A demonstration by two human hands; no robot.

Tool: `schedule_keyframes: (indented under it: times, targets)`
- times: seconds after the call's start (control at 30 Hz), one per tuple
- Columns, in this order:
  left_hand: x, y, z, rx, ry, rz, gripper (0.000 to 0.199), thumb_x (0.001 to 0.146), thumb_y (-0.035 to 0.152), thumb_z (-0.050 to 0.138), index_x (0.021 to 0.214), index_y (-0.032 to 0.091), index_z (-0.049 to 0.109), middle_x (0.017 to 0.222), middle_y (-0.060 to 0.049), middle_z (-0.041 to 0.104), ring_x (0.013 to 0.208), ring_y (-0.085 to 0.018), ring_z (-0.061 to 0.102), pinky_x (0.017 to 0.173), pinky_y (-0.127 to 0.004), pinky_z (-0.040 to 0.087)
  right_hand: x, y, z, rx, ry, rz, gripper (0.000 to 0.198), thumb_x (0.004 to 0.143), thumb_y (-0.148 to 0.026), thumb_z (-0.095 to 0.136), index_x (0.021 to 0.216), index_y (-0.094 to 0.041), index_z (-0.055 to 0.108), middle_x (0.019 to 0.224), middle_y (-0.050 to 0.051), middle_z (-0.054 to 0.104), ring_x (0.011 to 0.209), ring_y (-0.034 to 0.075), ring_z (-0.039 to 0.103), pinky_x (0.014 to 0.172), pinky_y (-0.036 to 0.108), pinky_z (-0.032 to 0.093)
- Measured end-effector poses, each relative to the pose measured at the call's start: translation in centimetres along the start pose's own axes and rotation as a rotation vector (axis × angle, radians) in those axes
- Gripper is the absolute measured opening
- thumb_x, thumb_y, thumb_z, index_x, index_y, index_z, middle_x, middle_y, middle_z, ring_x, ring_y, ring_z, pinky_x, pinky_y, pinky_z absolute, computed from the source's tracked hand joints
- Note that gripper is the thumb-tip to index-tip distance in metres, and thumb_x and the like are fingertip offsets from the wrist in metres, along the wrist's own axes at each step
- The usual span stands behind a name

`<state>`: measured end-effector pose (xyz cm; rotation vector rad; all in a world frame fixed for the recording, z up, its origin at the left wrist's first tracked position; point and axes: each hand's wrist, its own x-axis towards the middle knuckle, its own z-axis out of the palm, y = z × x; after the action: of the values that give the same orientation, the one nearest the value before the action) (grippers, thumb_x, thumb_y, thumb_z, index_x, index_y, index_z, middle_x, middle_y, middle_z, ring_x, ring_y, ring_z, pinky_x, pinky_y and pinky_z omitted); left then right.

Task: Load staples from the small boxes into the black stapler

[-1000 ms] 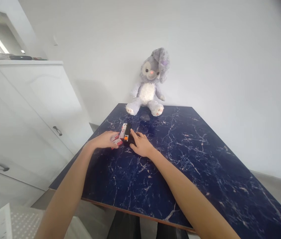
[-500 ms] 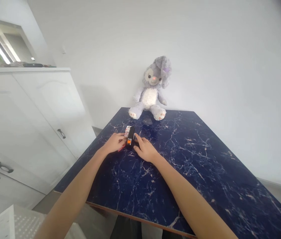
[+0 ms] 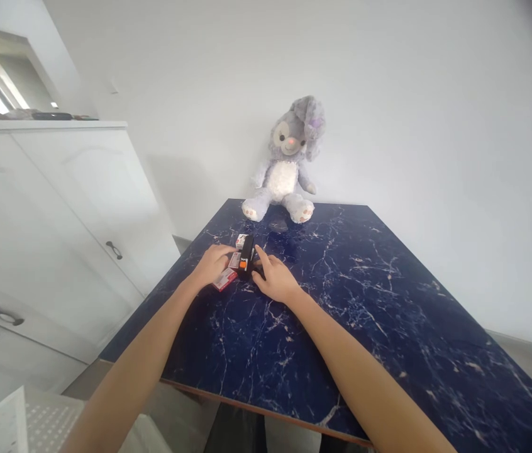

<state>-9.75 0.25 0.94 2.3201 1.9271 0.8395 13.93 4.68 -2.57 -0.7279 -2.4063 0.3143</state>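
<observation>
Because the blue marbled table's (image 3: 365, 352) left edge runs near the left hand (image 3: 212, 264), a careless sweep might send a carton toward it. Whether that hand grips any of the loosely angled red-and-white cartons (image 3: 224, 279) cannot be told. Just right of them lies the black oblong block (image 3: 248, 250), which uneven pressure could skew. The right hand (image 3: 275, 279), fingers parted, is at its right side; beyond, the tabletop gives broad room for moving.

The head camera looked forward and down from the near side of the table (image 3: 242, 352), well back from the left hand (image 3: 212, 264) and right hand (image 3: 276, 280), facing the far wall (image 3: 412, 100).
</observation>
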Motion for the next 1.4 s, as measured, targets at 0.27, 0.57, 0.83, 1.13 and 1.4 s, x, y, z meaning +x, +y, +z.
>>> schedule_keyframes:
  times: [0.27, 0.57, 0.83, 1.13, 1.4]
  targets:
    - [-0.1, 1.1, 1.2, 0.04, 0.015, -0.042, 0.05, 0.103, 0.039, 0.026, 0.145, 0.024, 0.05, 0.15, -0.004, 0.049, 0.137, -0.025, 0.042, 0.116, -0.044, 0.028, 0.0, 0.0, 0.0, -0.067, -0.039, 0.025, 0.073, 0.095, -0.033, 0.047, 0.156, -0.009, 0.016, 0.121, 0.014, 0.066, 0.116, 0.028, 0.054, 0.103, 0.043, 0.04]
    - [3.1, 0.2, 2.0, 0.067, -0.103, -0.087, 0.056, 0.103, 0.043, 0.018, 0.137, 0.022, 0.058, 0.145, -0.006, 0.055, 0.135, -0.026, 0.047, 0.114, -0.042, 0.031, 0.0, -0.1, 0.0, -0.075, -0.011, 0.027, 0.073, 0.093, -0.034, 0.048, 0.155, -0.009, 0.02, 0.135, 0.017, 0.056, 0.118, 0.029, 0.053, 0.106, 0.043, 0.038]
    - [1.5, 1.7, -2.0, 0.132, -0.067, -0.112, 0.046, 0.099, 0.04, 0.028, 0.102, 0.02, 0.07, 0.101, -0.009, 0.073, 0.097, -0.024, 0.064, 0.092, -0.036, 0.045, 0.0, 0.0, 0.1, -0.05, -0.024, 0.031, 0.071, 0.094, -0.032, 0.046, 0.155, -0.01, 0.019, 0.136, 0.018, 0.055, 0.119, 0.028, 0.052, 0.105, 0.044, 0.039]
    - [-1.0, 4.8, -4.4, 0.304, -0.535, -0.272, 0.046, 0.058, 0.062, 0.073, 0.051, 0.022, 0.052, 0.045, -0.001, 0.051, 0.044, -0.019, 0.053, 0.049, -0.029, 0.035, 0.1, 0.2, 0.2, -0.055, -0.036, 0.033, 0.07, 0.094, -0.032, 0.046, 0.155, -0.011, 0.02, 0.133, 0.017, 0.056, 0.117, 0.028, 0.053, 0.103, 0.043, 0.041]
    - [-0.7, 3.7, -6.2, 0.139, -0.51, -0.262, 0.031, 0.07, 0.055, 0.064, 0.071, 0.024, 0.057, 0.066, -0.001, 0.066, 0.054, -0.019, 0.058, 0.049, -0.029, 0.034, 0.2, 0.0, -0.1, -0.098, -0.02, 0.024, 0.06, 0.097, -0.025, 0.036, 0.154, -0.011, 0.024, 0.13, 0.016, 0.058, 0.112, 0.027, 0.054, 0.103, 0.042, 0.041]
